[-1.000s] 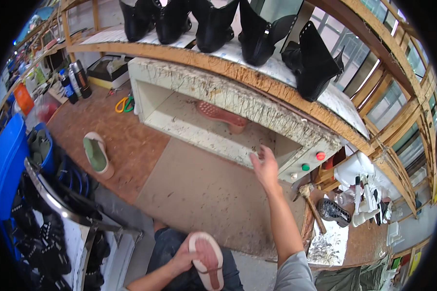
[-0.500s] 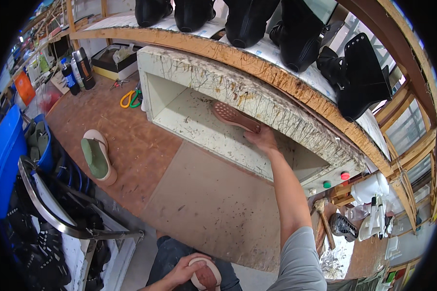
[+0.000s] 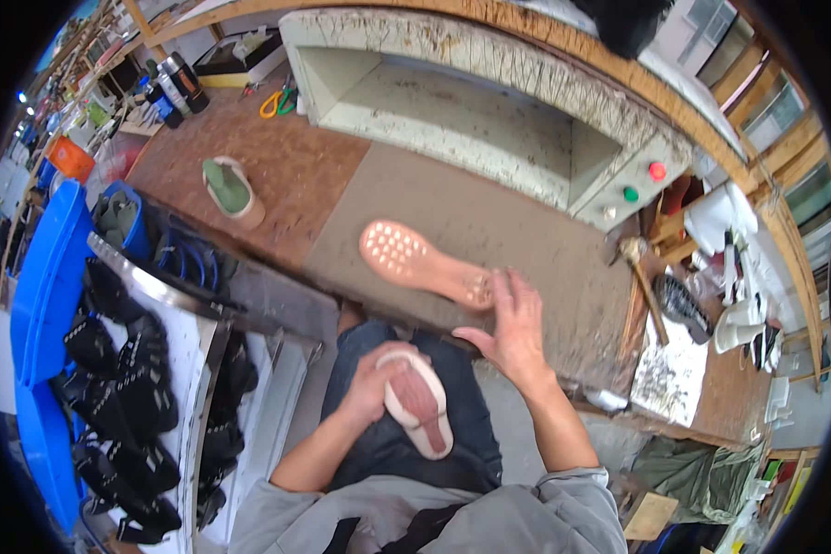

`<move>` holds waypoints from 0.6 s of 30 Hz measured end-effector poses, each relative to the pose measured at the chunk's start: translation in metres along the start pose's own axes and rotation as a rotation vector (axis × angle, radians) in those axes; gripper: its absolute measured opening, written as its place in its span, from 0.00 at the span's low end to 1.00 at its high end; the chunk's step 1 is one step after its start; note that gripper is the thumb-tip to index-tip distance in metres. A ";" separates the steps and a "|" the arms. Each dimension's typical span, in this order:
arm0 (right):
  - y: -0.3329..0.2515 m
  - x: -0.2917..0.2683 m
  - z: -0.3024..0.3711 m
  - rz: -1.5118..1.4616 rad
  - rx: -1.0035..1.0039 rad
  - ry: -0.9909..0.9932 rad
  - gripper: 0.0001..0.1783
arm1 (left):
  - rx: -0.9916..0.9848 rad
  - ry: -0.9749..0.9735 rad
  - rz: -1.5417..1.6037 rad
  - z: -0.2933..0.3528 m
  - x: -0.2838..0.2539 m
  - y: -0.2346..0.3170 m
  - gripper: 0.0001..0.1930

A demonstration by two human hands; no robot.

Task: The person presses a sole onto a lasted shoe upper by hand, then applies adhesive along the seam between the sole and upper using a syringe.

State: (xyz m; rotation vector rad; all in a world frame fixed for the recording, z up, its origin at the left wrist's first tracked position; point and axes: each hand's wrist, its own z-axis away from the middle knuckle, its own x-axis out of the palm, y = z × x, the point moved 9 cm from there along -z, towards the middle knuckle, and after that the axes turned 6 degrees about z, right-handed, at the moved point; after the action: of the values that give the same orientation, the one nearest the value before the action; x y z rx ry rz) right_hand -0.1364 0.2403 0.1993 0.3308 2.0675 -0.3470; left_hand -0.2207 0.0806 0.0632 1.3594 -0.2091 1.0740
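A pinkish-brown shoe sole, with a grid of holes at its broad end, lies on the grey mat near the front of the bench. My right hand is at its narrow end, fingers spread and thumb apart, the fingertips by the edge of the sole. Over my lap, my left hand grips a cream-rimmed shoe whose reddish-brown underside faces up. On the brown part of the bench, further left, rests a cream shoe with a green inside.
Behind the mat stands an open-fronted whitish box with red and green buttons. Scissors and bottles are at the back left. A hammer lies at right. A rack of black shoes and a blue bin flank my left.
The sole has come out of the whitish box onto the mat, and my right hand has drawn back and opened. My left hand still holds the cream-rimmed shoe. The view has shifted downward.
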 end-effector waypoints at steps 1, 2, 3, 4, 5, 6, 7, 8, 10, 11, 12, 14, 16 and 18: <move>-0.001 -0.011 0.020 -0.139 0.104 -0.032 0.53 | 0.048 0.041 0.026 0.003 0.000 0.014 0.14; -0.010 -0.022 0.042 -0.162 0.107 -0.048 0.53 | 0.089 0.078 0.065 0.007 -0.005 0.027 0.15; -0.018 -0.018 0.065 -0.496 0.133 -0.212 0.54 | 0.142 0.081 0.103 0.013 0.001 0.048 0.16; -0.030 -0.017 0.086 -0.816 0.157 -0.373 0.54 | 0.192 0.106 0.148 0.017 0.004 0.062 0.17; -0.048 -0.028 0.099 -0.835 0.071 -0.360 0.55 | 0.221 0.131 0.184 0.024 0.009 0.076 0.17; -0.065 -0.042 0.107 -0.649 -0.002 -0.340 0.57 | 0.253 0.114 0.222 0.031 0.021 0.089 0.17; -0.076 -0.047 0.115 -0.604 0.005 -0.272 0.59 | 0.275 0.122 0.259 0.036 0.026 0.098 0.18; -0.085 -0.052 0.121 -0.566 0.006 -0.201 0.61 | 0.303 0.134 0.290 0.046 0.031 0.106 0.18; -0.088 -0.061 0.126 -0.538 -0.005 -0.094 0.58 | 0.351 0.125 0.281 0.065 0.053 0.118 0.21; -0.085 -0.071 0.127 -0.516 -0.017 0.009 0.55 | 0.398 0.125 0.269 0.073 0.063 0.125 0.23; -0.081 -0.074 0.127 -0.505 -0.014 0.017 0.55 | 0.396 0.110 0.270 0.079 0.075 0.127 0.23; -0.073 -0.070 0.125 -1.018 0.040 -0.066 0.45 | 0.595 -0.275 0.248 0.103 0.123 0.147 0.39; -0.076 -0.050 0.144 -1.528 0.230 -0.135 0.40 | 0.728 -0.363 0.113 0.100 0.132 0.156 0.40; -0.107 -0.013 0.173 -2.304 0.613 -0.655 0.37 | 0.675 -0.477 0.178 0.092 0.138 0.147 0.38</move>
State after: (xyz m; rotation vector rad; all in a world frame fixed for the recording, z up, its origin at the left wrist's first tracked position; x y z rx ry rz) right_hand -0.0328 0.0759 0.1386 -1.7336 0.6750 -1.9671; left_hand -0.2103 0.0475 0.2823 2.2396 -0.3391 0.9878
